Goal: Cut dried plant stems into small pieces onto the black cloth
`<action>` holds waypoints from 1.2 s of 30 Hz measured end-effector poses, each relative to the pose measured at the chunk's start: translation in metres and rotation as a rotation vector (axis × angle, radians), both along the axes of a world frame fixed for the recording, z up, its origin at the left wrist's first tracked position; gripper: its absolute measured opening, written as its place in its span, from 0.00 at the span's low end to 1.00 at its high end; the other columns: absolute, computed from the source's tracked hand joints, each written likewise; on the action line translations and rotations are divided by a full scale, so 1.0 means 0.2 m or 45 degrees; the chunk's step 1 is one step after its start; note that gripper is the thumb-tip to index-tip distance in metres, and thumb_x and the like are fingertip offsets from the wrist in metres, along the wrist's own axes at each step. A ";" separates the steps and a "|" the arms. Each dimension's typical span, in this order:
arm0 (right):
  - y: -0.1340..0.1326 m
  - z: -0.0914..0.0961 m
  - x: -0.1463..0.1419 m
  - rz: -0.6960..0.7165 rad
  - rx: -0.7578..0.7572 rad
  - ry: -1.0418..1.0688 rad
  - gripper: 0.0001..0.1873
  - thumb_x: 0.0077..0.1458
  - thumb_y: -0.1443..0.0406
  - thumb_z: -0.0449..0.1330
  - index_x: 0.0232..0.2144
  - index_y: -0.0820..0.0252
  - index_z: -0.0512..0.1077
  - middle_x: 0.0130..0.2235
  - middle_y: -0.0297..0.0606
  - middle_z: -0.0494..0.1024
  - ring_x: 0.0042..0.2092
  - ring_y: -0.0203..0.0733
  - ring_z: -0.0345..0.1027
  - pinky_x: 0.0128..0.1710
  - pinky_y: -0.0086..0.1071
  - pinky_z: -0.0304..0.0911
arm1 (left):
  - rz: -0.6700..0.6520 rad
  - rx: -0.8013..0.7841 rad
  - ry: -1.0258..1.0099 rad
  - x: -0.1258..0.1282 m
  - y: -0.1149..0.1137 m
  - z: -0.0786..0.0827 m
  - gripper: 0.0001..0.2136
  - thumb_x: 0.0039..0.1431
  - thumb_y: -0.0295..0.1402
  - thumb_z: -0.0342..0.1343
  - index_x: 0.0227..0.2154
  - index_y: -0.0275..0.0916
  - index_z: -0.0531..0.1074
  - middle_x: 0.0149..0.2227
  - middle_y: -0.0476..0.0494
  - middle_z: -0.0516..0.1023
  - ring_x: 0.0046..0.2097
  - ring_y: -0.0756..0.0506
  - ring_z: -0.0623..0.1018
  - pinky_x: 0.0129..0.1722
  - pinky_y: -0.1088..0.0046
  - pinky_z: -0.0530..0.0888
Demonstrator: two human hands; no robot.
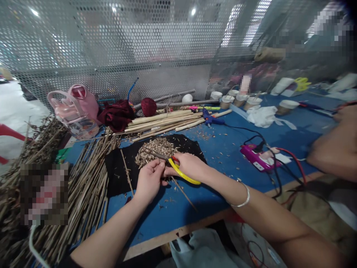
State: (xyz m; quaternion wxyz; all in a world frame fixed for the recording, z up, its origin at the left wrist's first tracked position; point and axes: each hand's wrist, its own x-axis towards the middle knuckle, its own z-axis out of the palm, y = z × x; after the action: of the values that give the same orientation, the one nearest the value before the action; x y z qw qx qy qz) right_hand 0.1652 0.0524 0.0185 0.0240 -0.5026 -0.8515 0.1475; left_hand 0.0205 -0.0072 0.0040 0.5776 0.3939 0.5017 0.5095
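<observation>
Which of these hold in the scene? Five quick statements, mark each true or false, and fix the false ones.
1. The right hand holds yellow-handled scissors. True.
2. The heap of cut pieces lies straight on bare tabletop. False: it lies on a black cloth.
3. The silver bracelet is on the left forearm. False: it is on the right forearm.
4. A blue glue gun lies at the right end of the pale sticks. True.
5. In the picture, the pink bottle stands to the right of the dark red yarn ball. False: it stands to the left.
</observation>
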 end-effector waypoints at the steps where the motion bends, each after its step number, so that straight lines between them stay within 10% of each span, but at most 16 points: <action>1: 0.00 0.00 0.00 0.000 -0.009 -0.008 0.27 0.47 0.41 0.48 0.30 0.57 0.68 0.31 0.40 0.75 0.30 0.40 0.67 0.23 0.28 0.47 | 0.003 -0.019 -0.009 0.00 0.00 0.00 0.15 0.47 0.42 0.56 0.33 0.35 0.69 0.23 0.49 0.73 0.22 0.53 0.71 0.15 0.83 0.67; 24: -0.03 0.05 0.02 0.054 0.037 0.047 0.39 0.30 0.37 0.57 0.36 0.61 0.64 0.38 0.45 0.72 0.39 0.49 0.67 0.33 0.32 0.56 | -0.053 -0.007 0.034 0.02 -0.01 -0.01 0.12 0.53 0.38 0.50 0.25 0.34 0.69 0.20 0.48 0.72 0.20 0.53 0.69 0.22 0.79 0.68; 36: -0.02 -0.02 0.00 0.001 0.056 -0.093 0.27 0.47 0.42 0.49 0.34 0.57 0.66 0.34 0.41 0.75 0.35 0.46 0.70 0.29 0.31 0.54 | 0.008 0.000 0.042 0.00 0.01 -0.04 0.13 0.50 0.41 0.53 0.28 0.34 0.69 0.27 0.45 0.74 0.24 0.53 0.71 0.22 0.79 0.70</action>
State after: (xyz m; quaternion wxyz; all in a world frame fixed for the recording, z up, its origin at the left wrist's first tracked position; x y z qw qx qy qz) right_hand 0.1653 0.0489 0.0148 0.0040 -0.5066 -0.8551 0.1104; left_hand 0.0198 -0.0057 -0.0033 0.5676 0.4008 0.5123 0.5047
